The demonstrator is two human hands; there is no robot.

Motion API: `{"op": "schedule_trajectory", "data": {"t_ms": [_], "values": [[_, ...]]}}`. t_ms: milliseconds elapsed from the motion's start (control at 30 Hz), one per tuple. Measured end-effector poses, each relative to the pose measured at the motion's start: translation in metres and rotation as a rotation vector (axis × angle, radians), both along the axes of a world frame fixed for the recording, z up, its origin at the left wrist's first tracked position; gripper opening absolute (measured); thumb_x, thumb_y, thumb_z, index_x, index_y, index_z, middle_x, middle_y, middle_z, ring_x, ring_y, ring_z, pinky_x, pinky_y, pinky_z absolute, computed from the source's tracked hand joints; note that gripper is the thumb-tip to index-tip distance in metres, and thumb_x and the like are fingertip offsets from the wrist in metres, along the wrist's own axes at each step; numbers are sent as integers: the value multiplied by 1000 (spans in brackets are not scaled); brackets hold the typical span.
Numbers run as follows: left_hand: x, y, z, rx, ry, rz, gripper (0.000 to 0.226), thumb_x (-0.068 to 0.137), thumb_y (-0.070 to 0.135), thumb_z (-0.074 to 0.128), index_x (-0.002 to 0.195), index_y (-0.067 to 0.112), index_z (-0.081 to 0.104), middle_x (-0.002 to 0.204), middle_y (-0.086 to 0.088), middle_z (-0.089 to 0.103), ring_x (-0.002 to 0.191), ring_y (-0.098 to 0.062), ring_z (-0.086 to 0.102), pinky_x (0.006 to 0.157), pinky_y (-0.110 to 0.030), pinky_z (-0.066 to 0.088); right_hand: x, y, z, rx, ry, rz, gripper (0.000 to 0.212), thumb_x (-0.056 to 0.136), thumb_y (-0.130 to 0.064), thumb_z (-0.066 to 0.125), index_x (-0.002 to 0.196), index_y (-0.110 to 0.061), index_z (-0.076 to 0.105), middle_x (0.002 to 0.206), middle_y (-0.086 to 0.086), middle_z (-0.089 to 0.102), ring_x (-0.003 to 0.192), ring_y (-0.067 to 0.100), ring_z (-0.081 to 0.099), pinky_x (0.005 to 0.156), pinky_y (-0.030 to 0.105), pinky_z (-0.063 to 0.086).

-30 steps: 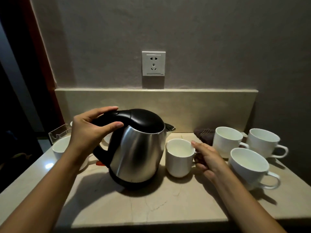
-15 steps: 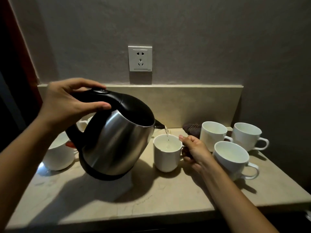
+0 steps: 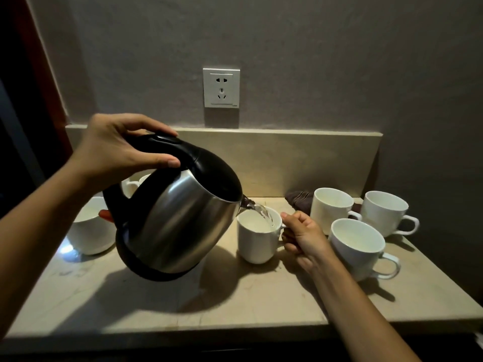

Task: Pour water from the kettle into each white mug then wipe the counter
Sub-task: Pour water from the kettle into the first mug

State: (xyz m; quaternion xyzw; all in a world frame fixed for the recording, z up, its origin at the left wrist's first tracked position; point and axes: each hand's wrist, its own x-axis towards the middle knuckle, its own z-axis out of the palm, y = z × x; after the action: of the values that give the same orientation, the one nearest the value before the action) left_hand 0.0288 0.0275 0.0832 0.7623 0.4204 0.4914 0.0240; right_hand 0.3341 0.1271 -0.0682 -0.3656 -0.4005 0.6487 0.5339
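Against the grey wall, over the worktop (image 3: 235, 304), our left hand (image 3: 115, 150) grips the tilted kettle (image 3: 180, 220) pouring into the middle mug (image 3: 257, 244), whose handle our right hand (image 3: 303, 236) pinches, steadying it, we judge

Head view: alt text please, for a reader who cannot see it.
A left hand tilts a steel kettle, pouring water into a white mug whose handle the right hand holds. Five more white mugs, a dark cloth and a wall socket surround it.
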Motion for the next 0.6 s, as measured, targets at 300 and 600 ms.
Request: {"op": "schedule_trajectory", "data": {"t_ms": [300, 600], "values": [[0, -2, 2, 3, -28, 21, 45, 62, 13, 82, 104, 20, 68, 96, 26, 73, 88, -2, 72, 76, -13, 54, 0, -3, 2, 1, -21, -9, 35, 90, -9, 58, 62, -14, 36, 40, -1, 32, 32, 7, 25, 29, 14, 17], [-5, 0, -4, 24, -57, 58, 47, 60, 19, 84, 104, 23, 70, 97, 25, 73, 87, -3, 72, 77, -16, 56, -1, 2, 0, -22, -11, -12, 39, 89, -10, 58, 60, -16, 33, 38, -3, 30, 32, 5, 22, 28, 13, 15]]}}
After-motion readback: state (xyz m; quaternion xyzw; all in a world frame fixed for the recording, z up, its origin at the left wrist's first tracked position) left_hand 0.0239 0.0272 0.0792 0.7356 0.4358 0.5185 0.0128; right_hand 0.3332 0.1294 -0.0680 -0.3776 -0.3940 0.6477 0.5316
